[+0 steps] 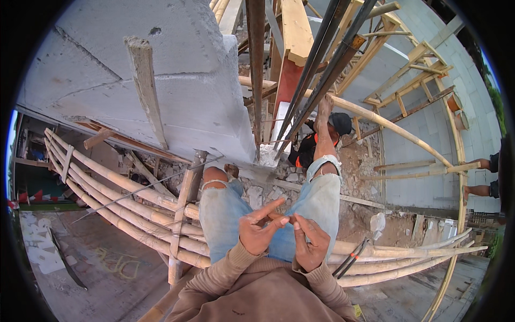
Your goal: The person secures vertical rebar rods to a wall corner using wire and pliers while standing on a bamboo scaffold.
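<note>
Above my lap, my left hand (256, 232) and my right hand (311, 244) meet at the fingertips. The left index finger points out, while its thumb and other fingers press together. My right thumb and forefinger are pinched. Whatever lies between the fingertips is too small to make out. Beside my right hand, pincers (352, 257) with orange-red and black handles rest against the bamboo poles (397, 252). A thin metal rod (147, 188) slants across more bamboo poles (134, 210) on my left.
I sit on bamboo scaffolding with bent knees above rubble (354, 177). A grey block wall (161, 80) stands ahead left, beside upright dark steel bars (316, 64) and a timber beam (295, 32). Below is a person in a dark cap (340, 123); another person's feet (472, 190) stand at far right.
</note>
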### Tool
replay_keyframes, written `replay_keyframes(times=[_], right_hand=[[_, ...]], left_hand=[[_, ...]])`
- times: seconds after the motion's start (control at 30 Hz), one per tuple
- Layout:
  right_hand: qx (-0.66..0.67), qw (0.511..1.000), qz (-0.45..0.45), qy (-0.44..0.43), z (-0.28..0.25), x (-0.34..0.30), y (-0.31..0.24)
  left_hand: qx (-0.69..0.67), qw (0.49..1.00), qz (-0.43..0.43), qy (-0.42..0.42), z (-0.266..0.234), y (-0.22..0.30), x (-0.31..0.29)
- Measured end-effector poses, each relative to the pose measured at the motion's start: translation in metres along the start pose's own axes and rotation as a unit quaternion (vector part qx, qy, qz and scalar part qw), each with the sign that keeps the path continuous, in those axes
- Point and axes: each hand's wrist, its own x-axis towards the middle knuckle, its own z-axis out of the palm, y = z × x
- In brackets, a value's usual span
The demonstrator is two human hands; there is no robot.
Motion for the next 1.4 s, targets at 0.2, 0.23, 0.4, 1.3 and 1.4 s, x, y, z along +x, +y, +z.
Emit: replay_keyframes(times=[0.2,0.23,0.4,1.3,1.4], right_hand=[[-0.051,0.998,-0.02,0.012,0.007,0.007,-0.015],[-0.048,0.999,-0.012,0.005,0.008,0.007,-0.016],[-0.001,1.0,-0.001,-0.024,0.01,0.005,-0.014],[0.12,0.972,0.139,-0.147,0.022,-0.015,0.002],[0.194,0.919,0.254,-0.233,-0.001,-0.018,0.007]], left_hand=[[0.093,0.993,0.035,-0.062,0.001,0.002,0.004],[0.072,0.996,0.014,-0.06,0.001,0.002,0.002],[0.007,0.998,-0.041,-0.043,-0.004,0.004,0.001],[-0.366,0.923,-0.002,0.118,-0.009,0.032,0.023],[-0.338,0.918,0.07,0.198,-0.031,0.052,0.04]])
